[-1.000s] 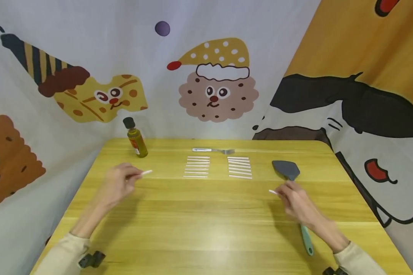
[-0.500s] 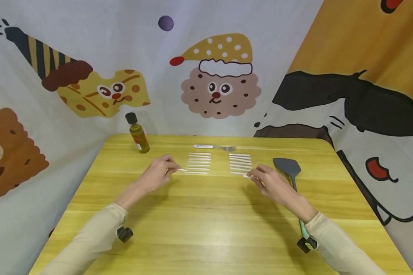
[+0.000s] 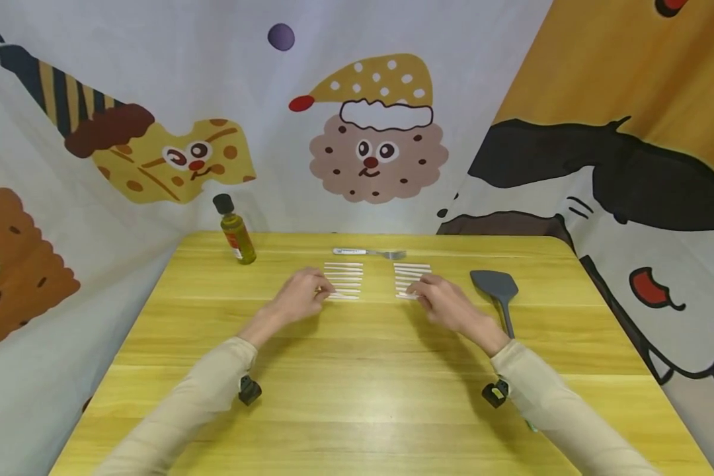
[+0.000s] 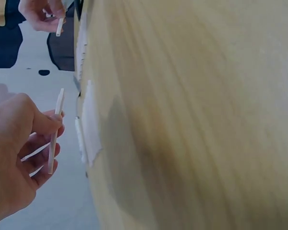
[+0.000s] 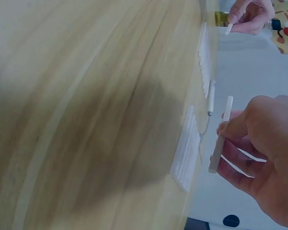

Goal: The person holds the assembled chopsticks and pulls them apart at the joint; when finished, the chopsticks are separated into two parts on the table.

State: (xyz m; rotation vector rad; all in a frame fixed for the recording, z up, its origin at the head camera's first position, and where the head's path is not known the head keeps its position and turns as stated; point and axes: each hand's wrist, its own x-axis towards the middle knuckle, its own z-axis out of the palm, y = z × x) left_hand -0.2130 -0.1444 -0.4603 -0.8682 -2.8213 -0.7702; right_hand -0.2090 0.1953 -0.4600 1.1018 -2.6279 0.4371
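Note:
In the left wrist view, my left hand (image 4: 12,148) pinches a thin white stick (image 4: 52,151) between thumb and fingers, above the table. My right hand (image 5: 278,153) grips a similar white stick (image 5: 215,158) in the right wrist view. Two columns of such sticks lie on the wooden table, the left column (image 3: 343,274) and the right column (image 3: 412,268), each with several sticks laid roughly parallel. From the head view, the left fingertips overlap the left column's near end, and the right fingertips cover part of the nearest sticks in the right column.
Beyond the columns lies a fork (image 3: 351,251) with a white handle. An oil bottle (image 3: 239,241) with a black cap stands at the back left. A grey spatula (image 3: 495,284) lies on the right, its handle mostly under the right forearm. A printed cloth (image 3: 214,66) hangs behind the table.
Both hands have come inward from the table's sides, each carrying a white stick, and now hover at the near ends of the two columns. The bottle, fork and spatula have stayed put.

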